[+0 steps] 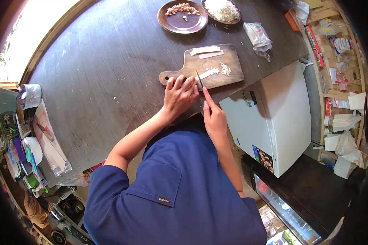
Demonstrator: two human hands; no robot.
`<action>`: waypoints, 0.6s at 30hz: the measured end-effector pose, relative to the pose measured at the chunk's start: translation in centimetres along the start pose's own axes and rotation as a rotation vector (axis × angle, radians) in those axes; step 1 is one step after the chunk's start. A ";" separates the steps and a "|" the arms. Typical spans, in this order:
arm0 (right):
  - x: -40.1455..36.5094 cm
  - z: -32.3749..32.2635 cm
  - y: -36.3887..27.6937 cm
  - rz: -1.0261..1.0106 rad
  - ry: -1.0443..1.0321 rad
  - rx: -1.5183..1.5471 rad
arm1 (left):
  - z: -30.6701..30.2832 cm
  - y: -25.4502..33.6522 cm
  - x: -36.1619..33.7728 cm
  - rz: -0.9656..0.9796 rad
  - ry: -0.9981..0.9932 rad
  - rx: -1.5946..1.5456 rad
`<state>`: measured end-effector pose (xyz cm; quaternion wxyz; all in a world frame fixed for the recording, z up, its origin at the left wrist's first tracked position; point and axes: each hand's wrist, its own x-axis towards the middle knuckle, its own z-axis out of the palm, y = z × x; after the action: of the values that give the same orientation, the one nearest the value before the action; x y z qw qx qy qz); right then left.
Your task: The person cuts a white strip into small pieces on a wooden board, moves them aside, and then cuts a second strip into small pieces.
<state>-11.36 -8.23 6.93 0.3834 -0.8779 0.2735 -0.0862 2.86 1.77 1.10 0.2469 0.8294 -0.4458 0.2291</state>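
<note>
Knife (199, 77) at upper centre of the frame: your right hand (215, 118) grasps its handle, index finger extended along it, presumably to steer the blade. Your left hand (179, 94) rests on the board (230, 61) beside the blade, fingers bent, apparently to steady the stock; whether they grip anything, you cannot tell. Pale pieces (210, 73) lie right of the blade; strips (205, 50) sit above, probably set aside from the cutting.

A person's right hand (215, 118) grips a thin, dark-bladed knife (198, 78) beside the left hand (180, 97), bent-fingered over a brown, paddle-shaped wooden cutting board (233, 61) bearing small, pale cut pieces (209, 73) and flat white strips (206, 50).
</note>
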 end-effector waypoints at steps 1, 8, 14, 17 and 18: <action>-0.4 -0.5 -0.4 0.041 -0.033 -0.025 | 0.0 0.0 -0.1 0.004 0.005 -0.005; -1.4 -0.5 -0.6 0.147 -0.112 -0.090 | 0.2 0.0 -0.2 -0.002 0.021 -0.012; -0.2 -0.3 -0.6 0.085 -0.066 -0.021 | 0.6 -0.1 -0.6 0.010 0.024 -0.004; -0.8 -0.6 -0.2 0.043 -0.031 -0.067 | 0.4 -0.2 -0.6 -0.002 0.027 -0.013; -1.0 -0.9 -0.6 0.042 -0.032 -0.069 | 0.4 -0.1 -0.5 -0.005 0.029 -0.024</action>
<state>-12.23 -7.93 8.10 0.3588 -0.8861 0.2884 -0.0547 2.77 1.87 0.49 0.2638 0.8240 -0.4427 0.2353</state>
